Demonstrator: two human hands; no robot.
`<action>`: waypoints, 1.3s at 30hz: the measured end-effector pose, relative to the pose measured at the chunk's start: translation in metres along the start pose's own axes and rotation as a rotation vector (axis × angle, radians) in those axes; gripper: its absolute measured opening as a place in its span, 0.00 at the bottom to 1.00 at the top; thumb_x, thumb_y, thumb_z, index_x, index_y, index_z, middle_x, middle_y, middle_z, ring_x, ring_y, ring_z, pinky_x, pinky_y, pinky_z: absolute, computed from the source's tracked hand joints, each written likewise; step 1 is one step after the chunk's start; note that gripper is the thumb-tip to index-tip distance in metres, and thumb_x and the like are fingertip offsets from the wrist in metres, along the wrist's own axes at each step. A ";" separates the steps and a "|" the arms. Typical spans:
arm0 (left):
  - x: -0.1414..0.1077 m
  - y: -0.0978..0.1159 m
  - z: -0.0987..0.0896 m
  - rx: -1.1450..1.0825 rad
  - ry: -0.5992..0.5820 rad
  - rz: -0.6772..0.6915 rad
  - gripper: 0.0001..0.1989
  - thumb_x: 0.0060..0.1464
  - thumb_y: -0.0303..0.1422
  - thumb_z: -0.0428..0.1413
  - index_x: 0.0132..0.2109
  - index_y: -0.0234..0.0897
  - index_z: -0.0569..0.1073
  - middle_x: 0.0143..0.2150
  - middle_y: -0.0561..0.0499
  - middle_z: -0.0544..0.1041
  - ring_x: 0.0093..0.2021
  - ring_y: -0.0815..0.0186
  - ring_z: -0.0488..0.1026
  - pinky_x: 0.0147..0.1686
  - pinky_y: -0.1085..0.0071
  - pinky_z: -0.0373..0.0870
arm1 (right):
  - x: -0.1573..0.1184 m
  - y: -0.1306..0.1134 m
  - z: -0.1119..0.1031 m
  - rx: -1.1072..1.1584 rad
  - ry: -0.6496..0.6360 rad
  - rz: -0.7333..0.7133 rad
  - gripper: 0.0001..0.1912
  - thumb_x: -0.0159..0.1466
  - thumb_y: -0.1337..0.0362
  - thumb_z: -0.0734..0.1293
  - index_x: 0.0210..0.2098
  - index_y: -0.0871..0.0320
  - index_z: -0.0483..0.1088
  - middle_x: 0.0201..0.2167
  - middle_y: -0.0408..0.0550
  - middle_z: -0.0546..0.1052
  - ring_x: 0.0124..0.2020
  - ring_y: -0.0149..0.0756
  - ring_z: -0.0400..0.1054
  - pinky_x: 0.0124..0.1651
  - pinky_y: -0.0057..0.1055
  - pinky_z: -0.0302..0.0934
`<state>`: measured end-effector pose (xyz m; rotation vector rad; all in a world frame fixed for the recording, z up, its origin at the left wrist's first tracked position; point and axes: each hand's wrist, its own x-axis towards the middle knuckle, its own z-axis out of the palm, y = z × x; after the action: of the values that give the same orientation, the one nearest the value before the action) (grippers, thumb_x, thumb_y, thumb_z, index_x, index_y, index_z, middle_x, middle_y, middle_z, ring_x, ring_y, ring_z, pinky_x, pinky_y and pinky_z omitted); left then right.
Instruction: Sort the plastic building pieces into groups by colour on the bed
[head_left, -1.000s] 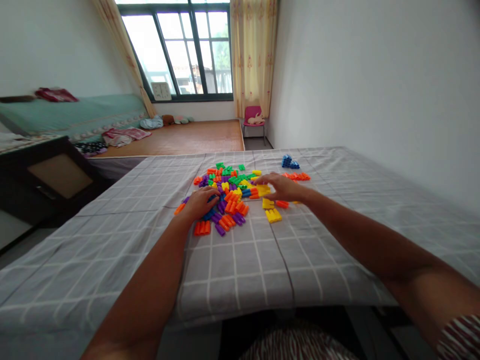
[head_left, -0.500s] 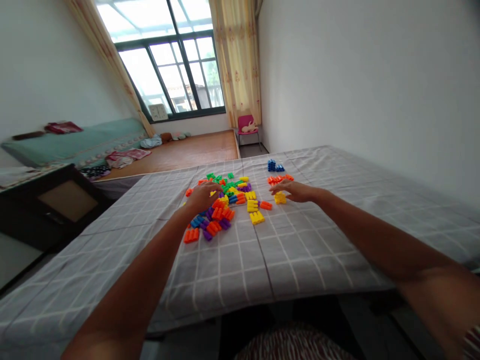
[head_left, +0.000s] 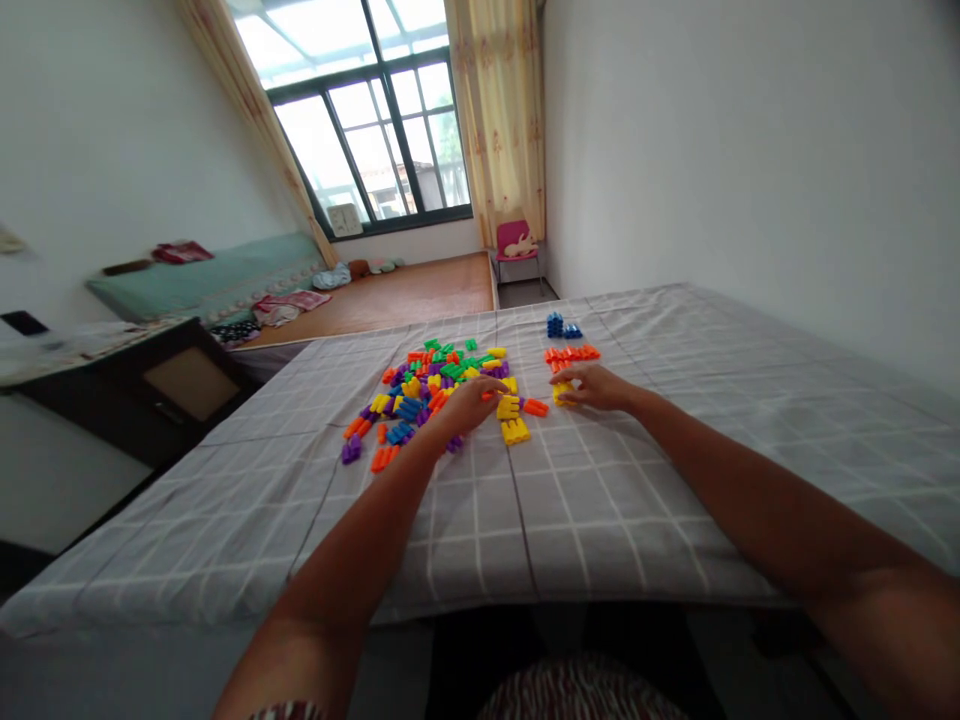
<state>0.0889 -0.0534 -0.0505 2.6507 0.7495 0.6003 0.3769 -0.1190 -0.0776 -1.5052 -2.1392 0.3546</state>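
A loose pile of orange, purple, blue, green and yellow plastic blocks (head_left: 409, 408) lies on the checked cloth. My left hand (head_left: 472, 402) is over the pile's right side, fingers curved beside a yellow block (head_left: 508, 407); whether it grips anything is unclear. Another yellow block (head_left: 515, 431) lies just nearer to me. My right hand (head_left: 592, 387) has its fingers closed round a yellow block (head_left: 561, 394). Just beyond it are orange blocks (head_left: 571, 354) in a row, and farther back stand blue blocks (head_left: 555, 325). One orange block (head_left: 535, 408) lies between my hands.
The cloth-covered table (head_left: 480, 540) fills the foreground. A dark cabinet (head_left: 142, 400) stands at the left, a wooden platform (head_left: 420, 290) behind. A pink chair (head_left: 516, 240) is by the window, and a white wall rises on the right.
My left hand has moved right across the pile to the yellow blocks, uncovering blocks at the left. My right hand's fingers have come down onto the yellow block. The view has shifted slightly.
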 end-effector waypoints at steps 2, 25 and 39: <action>-0.001 -0.003 0.008 -0.021 -0.022 -0.043 0.14 0.54 0.31 0.53 0.47 0.37 0.76 0.44 0.47 0.78 0.43 0.63 0.74 0.46 0.67 0.71 | -0.002 0.001 0.003 0.000 0.040 -0.029 0.21 0.57 0.58 0.70 0.49 0.58 0.74 0.46 0.54 0.78 0.44 0.43 0.72 0.48 0.41 0.65; -0.024 -0.008 -0.002 -0.158 -0.197 -0.075 0.15 0.51 0.35 0.57 0.47 0.39 0.76 0.43 0.50 0.79 0.34 0.67 0.74 0.36 0.72 0.72 | -0.016 -0.079 0.012 0.039 -0.151 -0.246 0.13 0.59 0.60 0.69 0.43 0.56 0.72 0.39 0.50 0.77 0.38 0.37 0.70 0.43 0.34 0.64; 0.017 0.070 0.045 0.038 -0.134 0.047 0.15 0.48 0.27 0.58 0.45 0.38 0.73 0.46 0.44 0.74 0.43 0.61 0.73 0.46 0.64 0.71 | -0.042 -0.011 -0.038 0.044 -0.276 0.066 0.15 0.51 0.55 0.71 0.33 0.57 0.70 0.30 0.44 0.73 0.30 0.33 0.69 0.33 0.29 0.63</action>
<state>0.1523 -0.1090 -0.0553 2.7182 0.6672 0.4191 0.4000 -0.1648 -0.0508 -1.5819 -2.2752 0.6630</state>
